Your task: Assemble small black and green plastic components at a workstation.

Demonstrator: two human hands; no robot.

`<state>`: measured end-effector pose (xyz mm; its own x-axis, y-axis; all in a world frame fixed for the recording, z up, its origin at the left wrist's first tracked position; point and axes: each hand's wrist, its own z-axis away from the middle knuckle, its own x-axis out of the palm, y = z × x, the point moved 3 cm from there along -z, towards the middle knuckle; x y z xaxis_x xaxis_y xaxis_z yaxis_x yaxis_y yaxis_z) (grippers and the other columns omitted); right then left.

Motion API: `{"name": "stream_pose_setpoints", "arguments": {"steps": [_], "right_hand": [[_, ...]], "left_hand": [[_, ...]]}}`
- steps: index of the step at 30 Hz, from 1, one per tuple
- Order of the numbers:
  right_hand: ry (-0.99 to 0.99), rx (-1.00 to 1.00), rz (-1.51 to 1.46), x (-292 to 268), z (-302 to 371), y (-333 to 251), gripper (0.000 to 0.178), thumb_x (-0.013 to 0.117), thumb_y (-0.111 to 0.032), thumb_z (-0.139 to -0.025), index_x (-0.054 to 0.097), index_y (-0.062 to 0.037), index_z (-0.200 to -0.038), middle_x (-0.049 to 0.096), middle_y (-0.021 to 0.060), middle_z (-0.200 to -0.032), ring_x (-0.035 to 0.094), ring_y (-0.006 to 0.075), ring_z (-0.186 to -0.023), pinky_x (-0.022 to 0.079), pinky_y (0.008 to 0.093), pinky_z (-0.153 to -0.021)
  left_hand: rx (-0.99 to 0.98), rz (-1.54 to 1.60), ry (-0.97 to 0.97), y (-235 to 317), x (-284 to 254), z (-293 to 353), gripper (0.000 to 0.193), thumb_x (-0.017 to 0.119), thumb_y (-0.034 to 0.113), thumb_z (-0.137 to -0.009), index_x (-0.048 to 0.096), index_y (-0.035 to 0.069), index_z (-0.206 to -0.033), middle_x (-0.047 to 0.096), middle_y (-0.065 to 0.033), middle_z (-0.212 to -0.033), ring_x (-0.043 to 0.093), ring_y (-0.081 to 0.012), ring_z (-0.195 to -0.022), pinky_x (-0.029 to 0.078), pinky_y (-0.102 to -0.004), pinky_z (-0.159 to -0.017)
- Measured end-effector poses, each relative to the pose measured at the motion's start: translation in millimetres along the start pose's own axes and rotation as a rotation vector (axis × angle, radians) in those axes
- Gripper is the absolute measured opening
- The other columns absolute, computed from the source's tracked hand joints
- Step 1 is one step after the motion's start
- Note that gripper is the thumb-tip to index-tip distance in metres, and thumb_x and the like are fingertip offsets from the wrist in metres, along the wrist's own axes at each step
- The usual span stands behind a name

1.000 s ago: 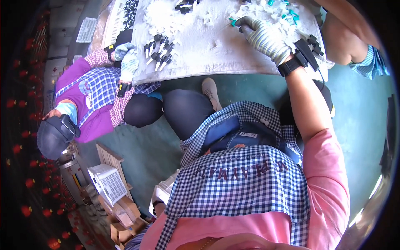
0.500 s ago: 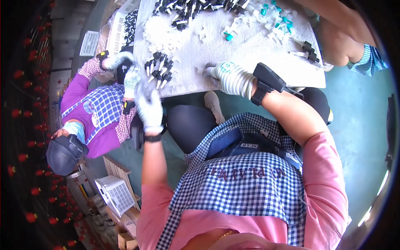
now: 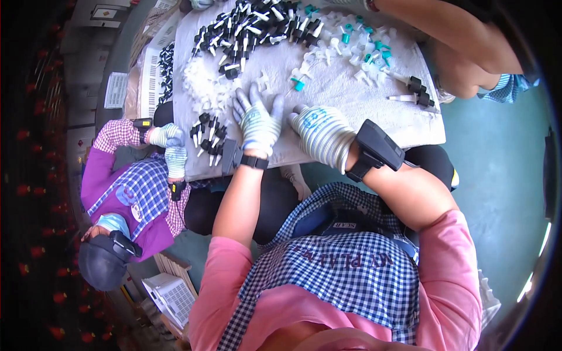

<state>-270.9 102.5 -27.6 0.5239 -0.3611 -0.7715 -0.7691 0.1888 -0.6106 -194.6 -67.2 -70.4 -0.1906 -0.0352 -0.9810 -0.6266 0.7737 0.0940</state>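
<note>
My left hand (image 3: 259, 126), in a white knit glove, is over the table's near part with its fingers spread and nothing in them. Close to its fingertips lie small white translucent plastic pieces (image 3: 205, 82). To its left is a small group of black caps with white stems (image 3: 208, 137). Beside it on the right, my right hand (image 3: 322, 133), in a striped glove, rests at the table's near edge with its fingers curled under. What those fingers hold, if anything, is hidden.
A big heap of black caps with white stems (image 3: 249, 29) covers the table's far side. Clear and teal pieces (image 3: 345, 38) lie right of it. A co-worker (image 3: 126, 193) sits at left by a white crate (image 3: 153, 76); another person's arm (image 3: 451, 35) reaches in at right.
My left hand has come up and right from beside the table's left corner onto the table, fingers spread. My right hand stays curled at the near edge. The co-worker's hands have shifted.
</note>
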Motion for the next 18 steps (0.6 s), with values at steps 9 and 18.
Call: {"name": "stream_pose_setpoints", "arguments": {"steps": [9, 18], "right_hand": [[0.039, 0.001, -0.025, -4, 0, 5, 0.018, 0.056, -0.015, -0.083, 0.067, -0.0031, -0.091, 0.067, 0.0194, -0.088, 0.067, 0.0356, -0.081, 0.053, 0.0459, -0.07], [0.095, -0.025, -0.063, -11, 5, 2, 0.016, 0.057, -0.016, -0.082, 0.067, -0.0035, -0.081, 0.067, 0.0191, -0.076, 0.067, 0.0357, -0.073, 0.053, 0.0467, -0.066]], "left_hand": [[0.162, 0.896, -0.121, 55, 22, -53, 0.046, 0.055, 0.037, -0.098, 0.056, 0.004, -0.13, 0.058, -0.0227, -0.126, 0.056, -0.035, -0.118, 0.04, -0.0432, -0.104], [0.458, 0.709, -0.024, 104, -28, -100, 0.032, 0.054, 0.014, -0.097, 0.059, 0.005, -0.128, 0.067, -0.0148, -0.116, 0.063, -0.0234, -0.107, 0.048, -0.0321, -0.096]]}}
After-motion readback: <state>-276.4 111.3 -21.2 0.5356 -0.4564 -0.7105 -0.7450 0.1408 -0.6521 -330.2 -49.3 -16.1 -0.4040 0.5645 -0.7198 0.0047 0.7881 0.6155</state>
